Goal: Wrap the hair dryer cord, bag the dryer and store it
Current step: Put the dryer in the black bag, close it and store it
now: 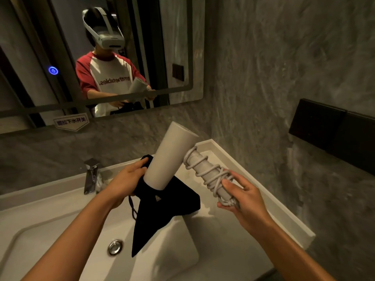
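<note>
A matt, smooth plastic shell is seen on the hair dryer (pixel 172 155), and its cord (pixel 211 175) looks rubbery and dull. The bag (pixel 162 211) is of soft black matt cloth. The sink (pixel 50 226) appears as smooth, glossy white ceramic, with polished metal on the faucet (pixel 91 175) and drain (pixel 115 246). Rough grey stone texture is shown by the wall (pixel 284 57).

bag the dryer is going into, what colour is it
Black bag, clearest in the head view.
</note>
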